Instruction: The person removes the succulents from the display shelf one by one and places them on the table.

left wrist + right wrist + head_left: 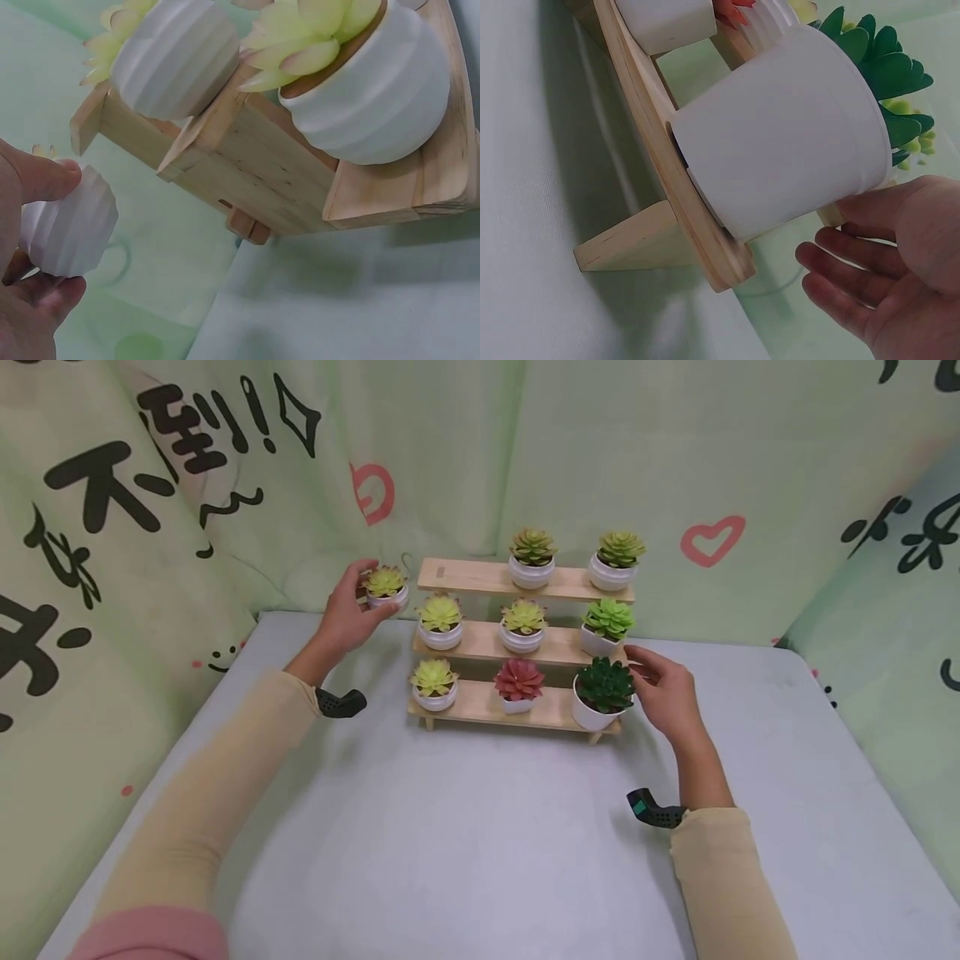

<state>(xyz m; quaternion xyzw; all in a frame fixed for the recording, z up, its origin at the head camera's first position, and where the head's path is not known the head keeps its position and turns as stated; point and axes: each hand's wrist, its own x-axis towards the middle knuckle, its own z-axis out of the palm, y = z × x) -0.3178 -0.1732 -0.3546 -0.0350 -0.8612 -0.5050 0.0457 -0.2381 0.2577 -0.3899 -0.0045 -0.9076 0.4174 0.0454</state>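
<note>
Pale table (450, 843): one three-tier wooden plant stand (468, 575). Tiers hold eight potted succulents (522, 620): two top, three middle, three bottom.

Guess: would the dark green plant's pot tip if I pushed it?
The dark green plant's pot narrows downward, so a high push might tip it. Being round, it could roll if it fell. It looks smooth, so may feel slippery.

Left fingers (64, 300) curled (right fingers (844, 270) loose)

Your head view faces the table's far edge (735, 662) from above; wrist close-ups share respective ends of the stand (480, 640).
</note>
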